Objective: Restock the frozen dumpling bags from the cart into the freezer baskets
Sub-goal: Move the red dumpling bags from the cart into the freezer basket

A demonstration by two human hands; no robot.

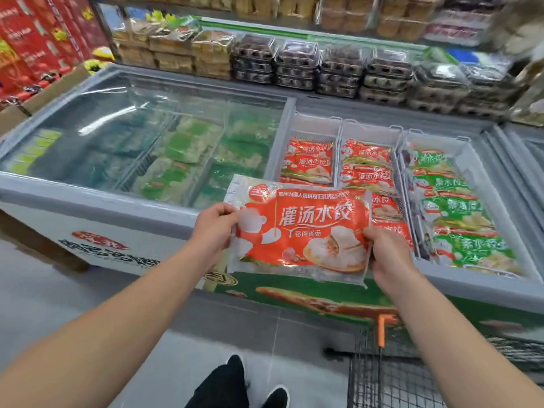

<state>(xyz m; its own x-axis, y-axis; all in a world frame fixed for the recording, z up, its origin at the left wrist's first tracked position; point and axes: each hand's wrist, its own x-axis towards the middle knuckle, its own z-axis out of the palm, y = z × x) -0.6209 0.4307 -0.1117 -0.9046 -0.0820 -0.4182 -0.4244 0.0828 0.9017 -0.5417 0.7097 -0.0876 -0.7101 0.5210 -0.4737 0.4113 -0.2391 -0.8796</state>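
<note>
I hold a red and white dumpling bag (300,228) flat in front of me, over the freezer's front edge. My left hand (213,228) pinches its left edge and my right hand (388,254) grips its lower right corner. Behind the bag, the open side of the chest freezer (97,207) holds three white baskets. The left basket (297,125) and the middle basket (368,132) carry red dumpling bags (309,160). Green bags (453,207) fill the right basket (468,145). The wire cart (391,375) stands at the lower right, its contents out of view.
A sliding glass lid (153,125) covers the freezer's left half, with green packs under it. Stacked egg cartons (338,69) and boxed goods line the shelf behind the freezer. Red boxes (35,33) pile up at the far left. My feet (235,387) stand on grey floor.
</note>
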